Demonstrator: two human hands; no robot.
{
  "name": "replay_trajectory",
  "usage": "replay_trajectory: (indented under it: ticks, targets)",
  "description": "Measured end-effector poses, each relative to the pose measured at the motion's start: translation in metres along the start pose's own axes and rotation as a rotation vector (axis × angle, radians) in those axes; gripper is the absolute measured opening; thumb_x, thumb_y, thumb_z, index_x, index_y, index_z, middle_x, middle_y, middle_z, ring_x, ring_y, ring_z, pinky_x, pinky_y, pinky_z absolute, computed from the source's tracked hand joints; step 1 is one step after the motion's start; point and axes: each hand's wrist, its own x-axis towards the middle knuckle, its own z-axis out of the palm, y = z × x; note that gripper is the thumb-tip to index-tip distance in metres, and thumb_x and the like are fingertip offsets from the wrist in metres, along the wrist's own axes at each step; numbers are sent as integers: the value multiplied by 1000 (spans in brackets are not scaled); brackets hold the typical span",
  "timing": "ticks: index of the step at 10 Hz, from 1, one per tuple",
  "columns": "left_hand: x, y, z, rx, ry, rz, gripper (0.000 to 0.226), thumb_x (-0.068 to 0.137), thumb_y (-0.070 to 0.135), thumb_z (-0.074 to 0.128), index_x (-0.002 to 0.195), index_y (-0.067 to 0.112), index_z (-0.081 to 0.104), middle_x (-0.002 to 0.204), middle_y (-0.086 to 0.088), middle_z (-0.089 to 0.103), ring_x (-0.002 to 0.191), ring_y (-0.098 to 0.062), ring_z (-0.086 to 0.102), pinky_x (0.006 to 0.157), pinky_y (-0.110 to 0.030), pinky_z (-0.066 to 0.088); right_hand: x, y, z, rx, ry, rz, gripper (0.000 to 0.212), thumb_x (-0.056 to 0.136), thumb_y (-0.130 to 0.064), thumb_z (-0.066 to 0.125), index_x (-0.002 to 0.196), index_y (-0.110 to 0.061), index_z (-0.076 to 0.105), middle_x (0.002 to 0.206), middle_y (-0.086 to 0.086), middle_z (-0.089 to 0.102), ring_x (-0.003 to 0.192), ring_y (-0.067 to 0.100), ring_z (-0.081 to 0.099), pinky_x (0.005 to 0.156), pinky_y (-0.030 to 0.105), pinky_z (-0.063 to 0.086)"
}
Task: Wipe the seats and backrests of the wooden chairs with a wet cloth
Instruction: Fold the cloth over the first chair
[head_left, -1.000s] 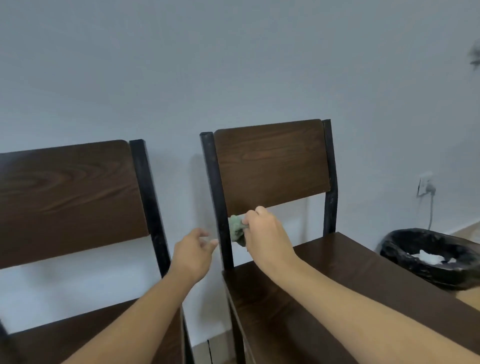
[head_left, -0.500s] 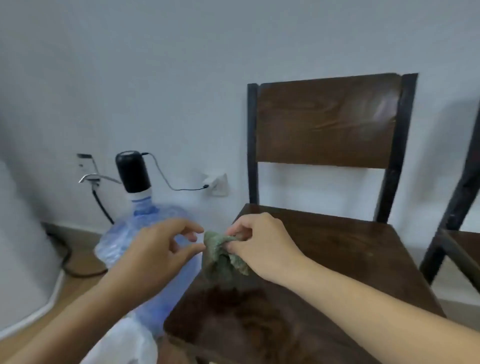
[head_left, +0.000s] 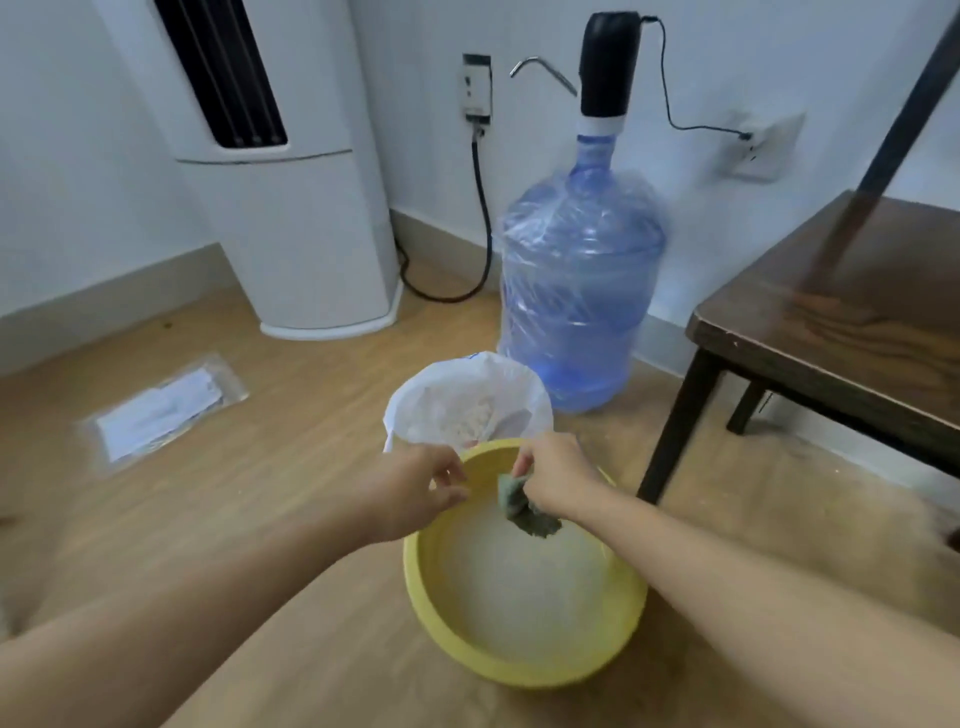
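Nearest to us sat the yellow basin (head_left: 524, 670) on the wood floor (head_left: 270, 519), w/ cloudy water in it, prob. put low & close so we could dip w/o walking far. Our right hand (head_left: 558, 480) hung over the far side of the basin, fingers pinched tight on the green cloth (head_left: 524, 512), which dangled down in a bunch just above the water. We think it was held like that so drips fell back into the basin, not on the floor. Our left hand (head_left: 415, 491) was just beside it, over the rim, fingers bent loose w/ thumb & pointer near each other but holding nothing; it looked ready to help squeeze the cloth. Just behind the basin stood a bin w/ a white bag (head_left: 467, 405), stuff inside too blurry to name. To the right was a wooden chair (head_left: 841, 312), its dark seat near the basin, so the wet cloth had a short trip. Farther back stood the big blue water bottle (head_left: 579, 291) w/ a black pump on top, then the tall white unit (head_left: 291, 234) by the wall.
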Motion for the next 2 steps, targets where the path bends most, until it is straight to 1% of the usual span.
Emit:
replay_trajectory:
  ticks: [1, 2]
  targets:
    - [3, -14, 26, 139, -29, -21, 31, 92, 48, 65, 115, 28, 68, 109, 7, 67, 105, -18, 62, 97, -39, 53, 5, 28, 50, 96, -21, 167, 31, 80, 6, 51, 87, -9, 77, 96, 12, 69, 54, 18, 57, 42, 21, 47]
    - [6, -16, 37, 166, -32, -39, 34, 95, 50, 61, 121, 29, 67, 115, 8, 68, 113, -18, 62, 97, -38, 52, -1, 40, 75, 0, -2, 170, 27, 83, 1, 52, 91, -12, 73, 106, 11, 68, 85, 28, 64, 76, 34, 58]
